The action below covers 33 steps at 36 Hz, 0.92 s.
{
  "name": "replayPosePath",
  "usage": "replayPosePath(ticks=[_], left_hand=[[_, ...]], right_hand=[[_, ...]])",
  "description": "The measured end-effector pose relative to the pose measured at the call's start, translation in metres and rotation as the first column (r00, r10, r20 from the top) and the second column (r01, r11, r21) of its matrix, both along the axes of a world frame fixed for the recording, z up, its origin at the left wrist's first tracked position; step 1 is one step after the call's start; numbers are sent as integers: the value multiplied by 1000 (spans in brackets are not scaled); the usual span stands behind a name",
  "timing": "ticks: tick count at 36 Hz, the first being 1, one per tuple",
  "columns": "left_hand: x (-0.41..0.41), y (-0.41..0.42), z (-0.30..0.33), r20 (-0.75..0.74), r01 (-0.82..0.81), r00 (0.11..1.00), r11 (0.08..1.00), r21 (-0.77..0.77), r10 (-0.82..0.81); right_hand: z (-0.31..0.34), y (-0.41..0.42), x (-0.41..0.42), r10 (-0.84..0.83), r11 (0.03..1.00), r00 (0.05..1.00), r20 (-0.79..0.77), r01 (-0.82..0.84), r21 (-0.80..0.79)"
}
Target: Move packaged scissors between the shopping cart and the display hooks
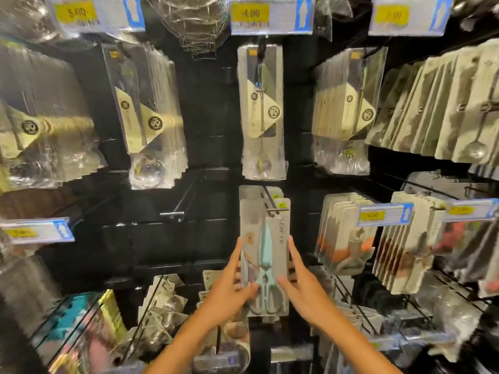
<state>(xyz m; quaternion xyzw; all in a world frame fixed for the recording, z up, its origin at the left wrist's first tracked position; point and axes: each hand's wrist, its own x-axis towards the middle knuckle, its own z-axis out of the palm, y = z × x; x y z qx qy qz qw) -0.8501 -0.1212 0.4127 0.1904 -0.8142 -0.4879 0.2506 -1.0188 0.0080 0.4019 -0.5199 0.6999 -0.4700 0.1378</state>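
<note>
A pack of scissors (266,255) with pale blue blades and dark handles stands upright in the middle of the head view, its top at the tip of a metal display hook (275,209). My left hand (232,287) grips the pack's left edge, thumb across the front. On the right edge rests my right hand (302,287), fingers stretched along it. Another pack hangs behind it on the same hook. The shopping cart is out of view.
A bare hook (178,209) juts out left of the pack. Clear packs of utensils (263,112) hang above, and carded goods (348,233) crowd the hooks to the right. Price tags (383,214) stick out at both sides. More packs hang below my forearms.
</note>
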Motion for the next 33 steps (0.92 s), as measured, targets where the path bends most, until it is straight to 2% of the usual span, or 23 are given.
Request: replayPosePath(ticks=[5, 9, 11, 14, 18, 25, 33], left_hand=[[-19, -24, 9, 20, 2, 1000, 1000, -22, -1], [-29, -41, 14, 90, -4, 996, 1000, 17, 3], [-30, -42, 20, 105, 2, 994, 999, -32, 2], [-29, -41, 23, 168, -93, 978, 982, -165, 121], [-15, -44, 12, 272, -188, 929, 954, -234, 250], [47, -31, -18, 320, -158, 889, 875, -457, 328], [145, 13, -50, 363, -40, 867, 775, -631, 341]], right_hand=[[8, -27, -10, -11, 1000, 1000, -17, 11, 24], [11, -46, -20, 20, 1000, 999, -33, -19, 21], [12, -52, -23, 37, 999, 998, -43, -36, 32], [12, -51, -24, 6, 991, 999, -49, 1, 134], [9, -38, -18, -70, 966, 997, 43, 57, 253], [-18, -10, -3, 59, 944, 995, -74, -31, 328], [-59, 14, 66, 355, 910, 911, -211, -286, 299]])
